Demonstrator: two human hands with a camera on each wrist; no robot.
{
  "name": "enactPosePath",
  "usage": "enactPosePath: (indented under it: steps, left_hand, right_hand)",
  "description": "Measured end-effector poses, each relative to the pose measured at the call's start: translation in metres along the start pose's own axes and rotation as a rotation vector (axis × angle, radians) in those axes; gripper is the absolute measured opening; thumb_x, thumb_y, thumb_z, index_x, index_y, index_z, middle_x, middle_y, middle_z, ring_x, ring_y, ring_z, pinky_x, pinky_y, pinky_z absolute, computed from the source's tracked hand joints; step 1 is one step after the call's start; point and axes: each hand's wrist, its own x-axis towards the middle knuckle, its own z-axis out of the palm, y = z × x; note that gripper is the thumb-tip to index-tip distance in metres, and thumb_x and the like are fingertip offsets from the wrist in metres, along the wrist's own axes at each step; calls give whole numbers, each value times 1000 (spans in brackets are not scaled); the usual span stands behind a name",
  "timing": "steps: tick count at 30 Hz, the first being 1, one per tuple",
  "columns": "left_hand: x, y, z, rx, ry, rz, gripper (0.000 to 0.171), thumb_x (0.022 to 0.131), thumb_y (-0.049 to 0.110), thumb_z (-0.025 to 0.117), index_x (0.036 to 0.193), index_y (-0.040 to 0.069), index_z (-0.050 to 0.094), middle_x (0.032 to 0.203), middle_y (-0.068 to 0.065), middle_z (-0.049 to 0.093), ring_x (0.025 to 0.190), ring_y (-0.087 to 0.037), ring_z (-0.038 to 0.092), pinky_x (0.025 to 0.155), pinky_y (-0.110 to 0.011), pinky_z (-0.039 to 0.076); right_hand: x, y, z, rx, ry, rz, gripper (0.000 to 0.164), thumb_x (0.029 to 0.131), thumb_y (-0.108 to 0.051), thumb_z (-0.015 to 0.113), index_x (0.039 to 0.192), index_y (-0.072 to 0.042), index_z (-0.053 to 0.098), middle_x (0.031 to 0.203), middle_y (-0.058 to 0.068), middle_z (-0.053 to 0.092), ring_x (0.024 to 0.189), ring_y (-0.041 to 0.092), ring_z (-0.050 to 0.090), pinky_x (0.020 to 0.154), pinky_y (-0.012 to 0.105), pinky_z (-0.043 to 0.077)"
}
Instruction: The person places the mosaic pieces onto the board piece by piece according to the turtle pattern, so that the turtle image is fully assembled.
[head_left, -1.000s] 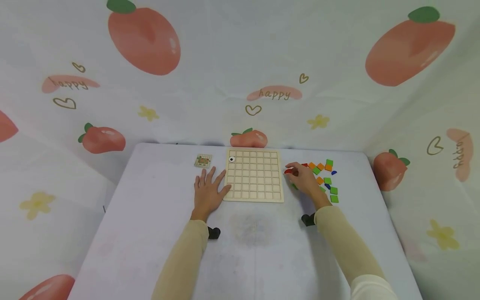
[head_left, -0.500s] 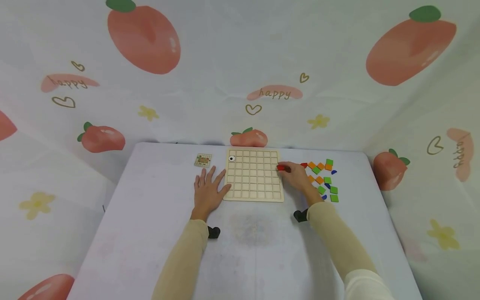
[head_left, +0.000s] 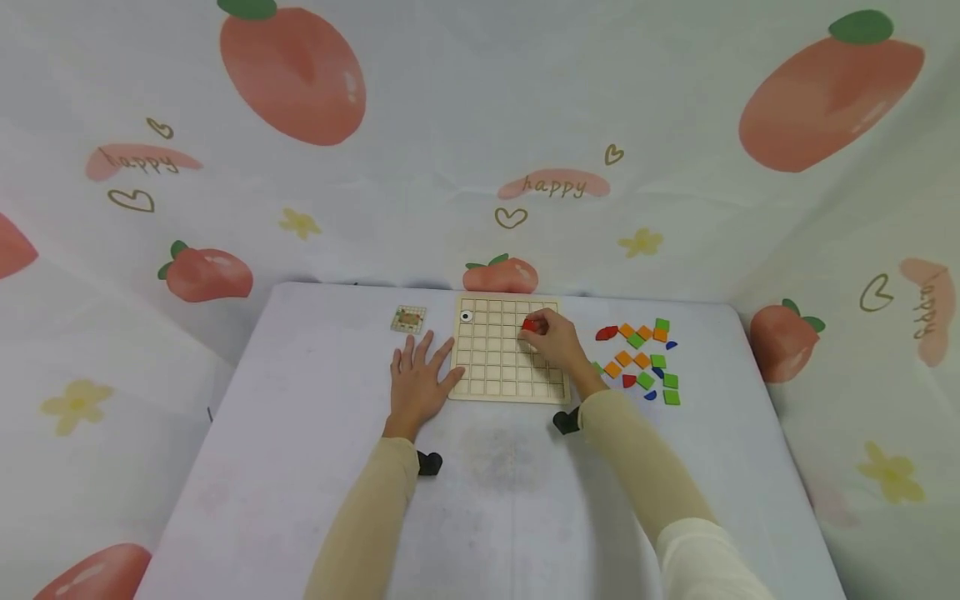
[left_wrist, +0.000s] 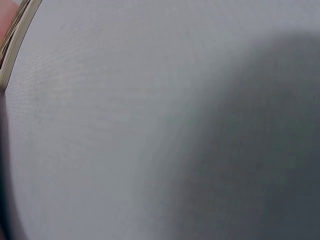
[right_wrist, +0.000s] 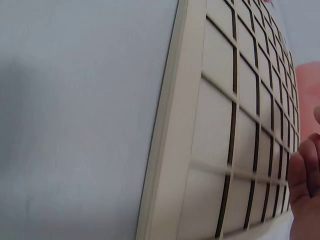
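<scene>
A pale wooden grid board [head_left: 495, 362] lies at the back middle of the table. In its upper left cell sits a white eye tile [head_left: 466, 317]. My left hand [head_left: 417, 390] lies flat with spread fingers, its thumb and index tip at the board's left edge. Over the upper right cells, my right hand [head_left: 557, 340] pinches a small red piece [head_left: 528, 325] between thumb and fingers. The right wrist view shows part of that hand [right_wrist: 306, 185] beyond the board's cells [right_wrist: 215, 115]. Only a corner of the board [left_wrist: 19, 42] appears in the left wrist view.
A small picture card [head_left: 409, 318] lies left of the board. To the right are scattered green tiles [head_left: 671, 381], orange tiles [head_left: 623, 358], red pieces [head_left: 607, 333] and blue half-round pieces [head_left: 650, 395]. A printed cloth wall [head_left: 420, 167] rises behind the table.
My right hand has moved left from the loose pieces to above the board, carrying the red piece. The left hand stays in place.
</scene>
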Motion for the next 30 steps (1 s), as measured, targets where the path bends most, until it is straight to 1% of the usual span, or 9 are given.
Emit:
enactPosePath:
  steps: [3,7,12,14,16,19,23,28,30]
  left_hand:
    - [1,-1,2,14,-5,-2,70,98,75,32,161,44,24,173,-1,12,162,-35,-2,128,-62,5]
    - [1,-1,3,4,-10,-1,71,98,76,31,161,44,24,173,-1,12,162,-36,-2,128,-62,5]
    - [1,0,3,-8,-8,5,71,98,76,32,161,44,24,173,-2,13,162,-36,-2,128,-62,4]
    - [1,0,3,3,4,5,70,98,75,33,160,44,25,173,-2,14,162,-36,-1,128,-62,5]
    - [1,0,4,11,11,5,70,98,75,33,160,45,25,173,-1,15,162,-36,0,128,-62,5]
    - [1,1,7,4,3,13,70,98,76,33,160,45,26,173,-2,15,162,-36,0,128,-62,5]
    - [1,2,9,-8,1,26,71,97,76,33,160,45,26,173,-2,15,162,-37,1,128,-63,6]
    - [1,-1,5,-12,55,39,69,98,74,36,159,44,30,172,-3,20,161,-38,6,127,-63,9]
    - [1,-4,4,-3,63,35,69,98,74,37,159,44,30,172,-3,20,161,-38,6,127,-64,10]
  right_hand:
    - [5,-6,12,24,3,-2,37,94,-21,73,126,-5,63,110,13,67,100,25,62,88,33,53]
    - [13,-14,28,45,24,-11,36,93,-17,74,125,-5,65,110,13,65,100,25,60,89,35,52]
    - [23,-24,48,24,79,-59,34,93,-15,75,124,-4,68,111,14,67,101,25,61,90,37,54]
    - [27,-28,56,17,101,-72,33,94,-17,74,124,-4,69,111,15,66,103,26,58,93,39,51]
    - [29,-31,62,9,114,-56,33,95,-20,74,124,-7,69,113,14,64,107,27,54,97,42,47]
    - [31,-33,70,-39,136,7,32,95,-26,73,124,-12,70,114,12,60,112,30,46,99,47,40]
    - [33,-35,78,-123,156,76,32,95,-30,73,124,-17,70,119,12,57,118,33,43,104,52,37]
    - [37,-39,87,-158,185,89,33,94,-32,74,124,-18,71,125,13,57,121,34,44,108,53,34]
    - [38,-41,90,-165,188,85,32,95,-31,73,124,-18,71,124,13,57,120,34,44,108,53,34]
